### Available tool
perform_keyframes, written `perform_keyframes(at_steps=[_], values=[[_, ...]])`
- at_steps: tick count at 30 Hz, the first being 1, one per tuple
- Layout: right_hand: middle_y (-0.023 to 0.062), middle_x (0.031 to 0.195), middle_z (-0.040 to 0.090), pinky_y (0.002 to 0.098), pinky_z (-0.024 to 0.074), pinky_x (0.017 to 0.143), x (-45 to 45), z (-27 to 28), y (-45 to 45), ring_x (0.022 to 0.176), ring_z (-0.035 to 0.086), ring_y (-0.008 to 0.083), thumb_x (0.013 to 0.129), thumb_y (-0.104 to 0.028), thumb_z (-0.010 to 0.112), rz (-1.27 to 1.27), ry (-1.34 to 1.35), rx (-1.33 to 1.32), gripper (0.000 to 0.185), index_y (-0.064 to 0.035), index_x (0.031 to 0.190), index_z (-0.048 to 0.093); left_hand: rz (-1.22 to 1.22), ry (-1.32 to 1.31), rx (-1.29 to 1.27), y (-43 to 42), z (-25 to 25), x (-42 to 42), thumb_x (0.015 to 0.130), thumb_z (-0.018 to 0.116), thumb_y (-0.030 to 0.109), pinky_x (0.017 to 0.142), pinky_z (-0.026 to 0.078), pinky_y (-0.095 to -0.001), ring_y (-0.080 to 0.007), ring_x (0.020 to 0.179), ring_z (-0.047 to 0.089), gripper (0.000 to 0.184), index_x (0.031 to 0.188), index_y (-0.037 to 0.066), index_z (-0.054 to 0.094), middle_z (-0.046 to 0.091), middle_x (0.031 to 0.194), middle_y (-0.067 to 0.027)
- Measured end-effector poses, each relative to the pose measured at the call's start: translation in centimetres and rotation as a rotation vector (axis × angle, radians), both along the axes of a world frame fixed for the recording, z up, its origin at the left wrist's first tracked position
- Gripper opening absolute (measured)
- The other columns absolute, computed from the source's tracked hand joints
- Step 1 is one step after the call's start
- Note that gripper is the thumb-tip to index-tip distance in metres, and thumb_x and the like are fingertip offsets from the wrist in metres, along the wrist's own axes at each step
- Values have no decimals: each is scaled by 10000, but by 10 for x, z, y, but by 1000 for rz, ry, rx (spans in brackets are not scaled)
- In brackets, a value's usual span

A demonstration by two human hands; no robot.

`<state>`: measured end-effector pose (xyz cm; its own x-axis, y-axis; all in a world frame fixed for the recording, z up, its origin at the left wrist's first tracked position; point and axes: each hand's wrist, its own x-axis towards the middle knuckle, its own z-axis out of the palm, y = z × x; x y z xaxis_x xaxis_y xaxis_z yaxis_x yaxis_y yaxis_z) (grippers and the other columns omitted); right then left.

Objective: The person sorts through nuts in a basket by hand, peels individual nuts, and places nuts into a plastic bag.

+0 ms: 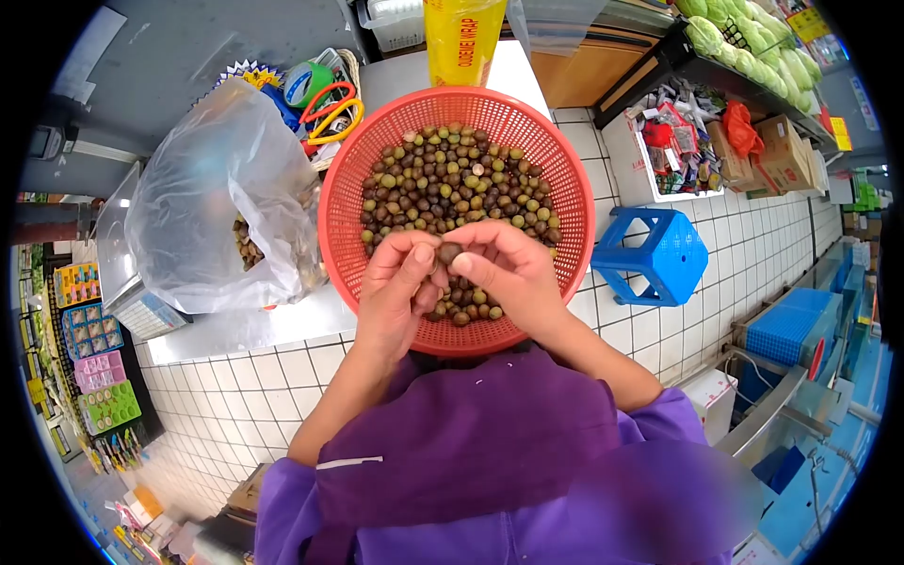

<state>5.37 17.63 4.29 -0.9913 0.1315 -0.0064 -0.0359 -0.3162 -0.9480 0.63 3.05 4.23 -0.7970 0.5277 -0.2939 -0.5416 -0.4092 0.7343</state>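
A round red plastic basket (341,188) with perforated walls holds many small round brown and green fruits (452,179). Over its near half, both hands meet in front of me. Between the thumb and fingers of my right hand (508,273) is one dark brown fruit (450,252). My left hand (400,278) is closed in a pinch right beside that fruit; whatever its fingertips hold is too small to make out. Left of the basket lies a clear plastic bag (217,188) with brown pieces inside.
Scissors with orange and yellow handles (331,115) and green tape (303,85) lie behind the bag. A yellow wrap box (463,42) stands behind the basket. To the right are a blue stool (659,254) and a white box of packets (645,179) on the tiled floor.
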Motion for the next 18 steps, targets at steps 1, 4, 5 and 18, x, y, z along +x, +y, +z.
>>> perform_keyframes(at_steps=[1, 4, 5, 18], values=[[61, 910, 612, 230, 484, 734, 0, 0, 1, 827, 581, 103, 843, -34, 583, 13, -65, -189, 195, 6, 1032, 559, 14, 96, -136, 1, 4, -1, 853, 603, 140, 483, 318, -183, -45, 570, 400, 189, 1030, 82, 570, 531, 761, -3], [52, 891, 607, 236, 487, 729, 1, 2, 4, 814, 584, 101, 831, -43, 594, 28, -148, -301, 165, 5, 982, 549, 21, 938, -622, 1, 13, -6, 756, 695, 99, 504, 360, -205, -70, 604, 443, 372, 1107, 69, 577, 529, 774, -2], [52, 891, 607, 236, 487, 729, 2, 3, 5, 814, 584, 101, 831, -43, 594, 26, -149, -302, 165, 5, 982, 549, 2, 1002, -667, -1, 16, -6, 668, 749, 74, 527, 394, -233, -111, 639, 494, 447, 1089, 52, 599, 541, 784, -19], [57, 814, 619, 210, 490, 655, 1, 18, 5, 748, 609, 92, 832, -22, 579, 98, -168, -279, 83, -5, 904, 543, 81, 1361, -625, -4, 16, -7, 704, 677, 5, 593, 441, -258, -178, 699, 560, 302, 1000, -3, 621, 606, 845, -88]])
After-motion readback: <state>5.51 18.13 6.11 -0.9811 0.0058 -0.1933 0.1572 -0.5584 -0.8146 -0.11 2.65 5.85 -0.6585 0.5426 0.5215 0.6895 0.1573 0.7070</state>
